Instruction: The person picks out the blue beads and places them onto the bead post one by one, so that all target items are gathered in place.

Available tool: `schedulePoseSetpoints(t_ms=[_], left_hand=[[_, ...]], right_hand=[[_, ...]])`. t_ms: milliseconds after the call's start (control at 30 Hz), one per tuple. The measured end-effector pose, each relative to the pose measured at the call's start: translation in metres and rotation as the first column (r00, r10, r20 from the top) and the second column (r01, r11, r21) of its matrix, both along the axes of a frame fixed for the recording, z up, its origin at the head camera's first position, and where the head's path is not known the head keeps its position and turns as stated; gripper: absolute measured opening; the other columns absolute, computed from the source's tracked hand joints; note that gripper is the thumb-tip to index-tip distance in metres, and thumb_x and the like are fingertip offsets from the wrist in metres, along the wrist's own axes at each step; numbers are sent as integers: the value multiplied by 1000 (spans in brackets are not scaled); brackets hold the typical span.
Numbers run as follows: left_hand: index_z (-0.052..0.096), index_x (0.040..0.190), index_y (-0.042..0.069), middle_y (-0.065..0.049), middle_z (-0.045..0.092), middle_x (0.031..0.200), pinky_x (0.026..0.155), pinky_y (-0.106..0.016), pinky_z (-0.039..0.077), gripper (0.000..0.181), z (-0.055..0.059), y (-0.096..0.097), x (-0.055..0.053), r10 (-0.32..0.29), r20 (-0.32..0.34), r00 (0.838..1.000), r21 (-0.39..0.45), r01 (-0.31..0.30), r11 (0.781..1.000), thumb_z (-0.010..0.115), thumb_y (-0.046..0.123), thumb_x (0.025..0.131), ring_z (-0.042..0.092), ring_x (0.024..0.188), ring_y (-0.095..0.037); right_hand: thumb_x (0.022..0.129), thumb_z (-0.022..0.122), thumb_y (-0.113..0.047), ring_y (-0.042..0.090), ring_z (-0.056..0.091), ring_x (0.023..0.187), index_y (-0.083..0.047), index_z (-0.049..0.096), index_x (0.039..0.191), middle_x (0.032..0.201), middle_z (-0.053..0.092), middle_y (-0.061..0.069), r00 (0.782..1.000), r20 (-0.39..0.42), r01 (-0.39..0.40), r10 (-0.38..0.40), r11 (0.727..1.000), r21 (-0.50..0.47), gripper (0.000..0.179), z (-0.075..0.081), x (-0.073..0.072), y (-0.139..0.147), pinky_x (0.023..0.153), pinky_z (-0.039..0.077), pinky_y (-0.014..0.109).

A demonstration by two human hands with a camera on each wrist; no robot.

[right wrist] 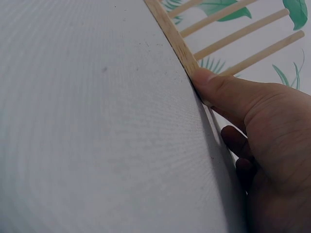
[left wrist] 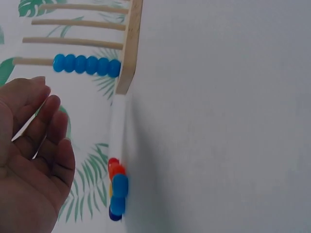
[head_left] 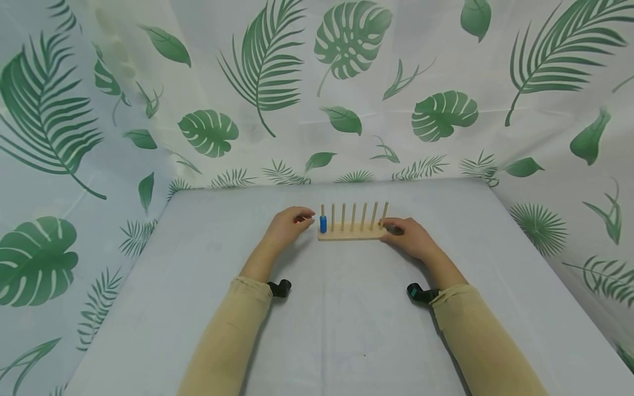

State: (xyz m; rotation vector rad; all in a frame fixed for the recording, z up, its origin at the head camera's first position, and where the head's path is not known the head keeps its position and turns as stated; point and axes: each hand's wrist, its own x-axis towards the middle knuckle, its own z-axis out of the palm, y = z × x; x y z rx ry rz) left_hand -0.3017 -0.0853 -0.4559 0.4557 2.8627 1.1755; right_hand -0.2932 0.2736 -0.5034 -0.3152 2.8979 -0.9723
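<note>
A wooden peg rack with several upright pegs stands on the table. Its leftmost peg carries a stack of blue beads; the other pegs are bare. My left hand hovers just left of that stack, fingers loosely bent and apart from the beads, with nothing seen between them in the left wrist view. Loose beads in blue, red and yellow lie on the table beyond the left hand, which mostly hides them in the head view. The right hand pinches the right end of the rack's base, thumb on its near edge.
A white cloth covers the table. Leaf-printed curtains enclose its back and sides. Each wrist wears a black camera mount.
</note>
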Motion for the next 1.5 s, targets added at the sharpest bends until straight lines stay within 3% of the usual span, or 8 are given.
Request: schedulePoseSetpoints(t_ms=[233, 633, 867, 1033, 1267, 1500], left_hand=[[68, 123, 22, 1, 67, 117, 94, -42, 49, 29, 1, -30, 4, 64, 50, 997, 59, -67, 996, 62, 35, 98, 59, 113, -21], [66, 126, 18, -5, 65, 123, 99, -45, 48, 33, -17, -69, 9, 124, 126, 984, 46, -131, 990, 61, 35, 98, 58, 117, -26], [67, 123, 17, -6, 66, 122, 101, -45, 47, 29, -28, -76, 11, 131, 109, 985, -12, -131, 991, 63, 30, 97, 59, 116, -27], [67, 124, 15, -9, 65, 124, 103, -47, 45, 29, -34, -77, 12, 105, 97, 990, -37, -102, 994, 64, 26, 97, 58, 117, -28], [66, 127, 15, -11, 62, 132, 110, -48, 40, 33, -43, -78, 11, 77, 71, 995, -53, -73, 996, 64, 25, 96, 53, 128, -30], [70, 115, 12, -11, 63, 128, 106, -47, 44, 24, -46, -77, 11, 77, 33, 997, -33, -75, 997, 67, 24, 94, 56, 121, -30]], right_hand=[[90, 72, -39, 40, 50, 125, -16, 59, 137, 136, 57, 20, 1000, -9, -8, 8, 1000, -5, 54, 2, 0, 0, 107, 37, 59], [90, 71, -39, 40, 50, 126, -15, 58, 138, 137, 56, 21, 1000, -6, -10, 9, 1000, -11, 55, 1, 2, 1, 107, 37, 60], [91, 71, -40, 41, 50, 126, -15, 57, 139, 138, 55, 22, 1000, -4, -13, 13, 1000, -9, 55, 0, 1, 1, 107, 36, 60], [90, 71, -40, 39, 51, 124, -16, 58, 138, 136, 57, 20, 1000, -11, -11, 11, 1000, -13, 55, -1, 0, 1, 107, 38, 59], [89, 72, -40, 37, 53, 120, -16, 59, 137, 132, 59, 20, 1000, -14, -7, 7, 1000, -15, 55, -1, 1, 0, 105, 40, 57], [90, 72, -39, 39, 53, 120, -14, 59, 137, 132, 59, 22, 1000, -25, -1, 1, 1000, -5, 55, -1, 1, -1, 104, 40, 58]])
